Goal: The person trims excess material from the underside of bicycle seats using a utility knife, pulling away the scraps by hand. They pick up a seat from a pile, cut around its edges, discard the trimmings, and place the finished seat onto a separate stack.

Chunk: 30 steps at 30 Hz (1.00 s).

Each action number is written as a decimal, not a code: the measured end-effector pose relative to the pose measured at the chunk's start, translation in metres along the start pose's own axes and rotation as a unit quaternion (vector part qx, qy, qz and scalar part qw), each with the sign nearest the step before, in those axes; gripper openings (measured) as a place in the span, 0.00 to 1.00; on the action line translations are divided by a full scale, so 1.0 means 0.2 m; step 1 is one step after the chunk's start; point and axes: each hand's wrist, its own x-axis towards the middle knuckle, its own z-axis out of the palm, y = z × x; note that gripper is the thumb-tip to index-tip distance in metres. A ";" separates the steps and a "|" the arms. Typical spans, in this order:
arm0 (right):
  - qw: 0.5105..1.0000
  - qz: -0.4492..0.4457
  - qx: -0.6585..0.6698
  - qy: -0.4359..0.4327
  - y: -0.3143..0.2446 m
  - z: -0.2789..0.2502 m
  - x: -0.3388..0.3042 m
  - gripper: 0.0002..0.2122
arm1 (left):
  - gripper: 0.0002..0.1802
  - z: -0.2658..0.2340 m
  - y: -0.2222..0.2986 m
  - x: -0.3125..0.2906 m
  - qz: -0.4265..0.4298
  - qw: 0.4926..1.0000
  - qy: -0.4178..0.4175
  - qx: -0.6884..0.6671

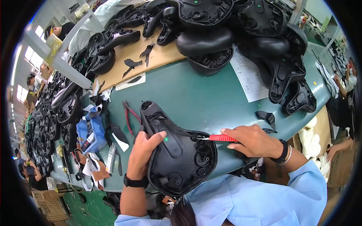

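Note:
A black bicycle saddle (174,160) lies underside up before me, its narrow nose pointing away and its wide end close to my body. My left hand (145,148) grips its left edge, with the thumb pressed on the inner shell near a small green dot. In my right hand (250,141) is a red-handled utility knife (223,138). The blade reaches the saddle's right rim, where a strip of black cover material (171,126) runs loose along the edge from the nose. The fingers under the saddle are hidden.
Red-handled pliers (130,116) lie left of the saddle, near a blue plastic holder (91,133) and scraps (96,167). More saddles (211,41) are piled at the back on cardboard (128,56) and a printed sheet (247,77). Black offcuts (267,119) lie to the right. Other people work nearby.

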 end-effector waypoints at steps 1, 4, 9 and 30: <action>0.998 -0.002 -0.052 -0.040 0.00 -0.02 0.02 0.24 | 0.16 0.00 0.02 0.02 -0.004 1.000 0.000 -0.003; 0.985 -0.089 -0.125 -0.079 0.04 -0.06 0.09 0.25 | 0.24 -0.01 0.01 0.07 -0.009 0.998 -0.011 0.060; 0.975 -0.053 -0.179 -0.122 0.07 -0.05 0.00 0.28 | 0.22 0.02 0.05 0.11 0.009 0.996 -0.058 0.064; 0.922 0.235 0.248 0.180 -0.07 0.11 0.22 0.23 | 0.22 -0.07 -0.41 -0.18 0.243 0.944 0.222 0.021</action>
